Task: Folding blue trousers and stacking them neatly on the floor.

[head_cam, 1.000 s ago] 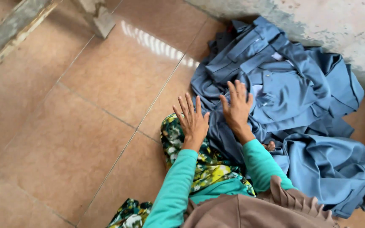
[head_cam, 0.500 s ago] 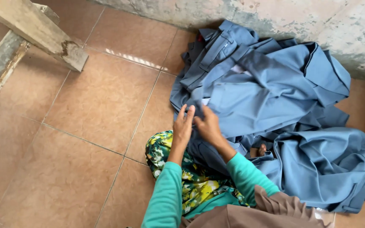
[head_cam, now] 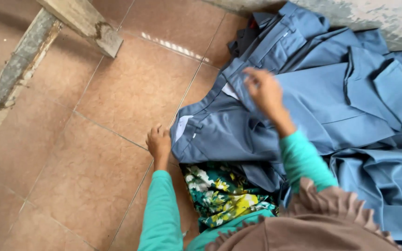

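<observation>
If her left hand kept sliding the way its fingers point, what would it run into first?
The left hand grips the blue garment at its edge, fingers pointing up-frame. Ahead lies bare tiled floor; the way looks free up to the far wall.

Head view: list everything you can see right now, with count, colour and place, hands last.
Garment: one, blue, stretched flat on the floor between the two hands, pale lining showing at its edge.
Garment pile: count cannot be told, blue, heaped against the wall on the right.
Floral cloth: one, green, yellow and white, over the person's lap at the bottom.
Floor tiles: many, reddish brown, left and centre.
Wooden beams: two, weathered grey-brown, upper left.
Wall: one, grey-white and stained, along the top right.
Left hand: closed on the near corner of the garment, teal sleeve.
Right hand: blurred, pinching the garment's far edge, teal sleeve.
</observation>
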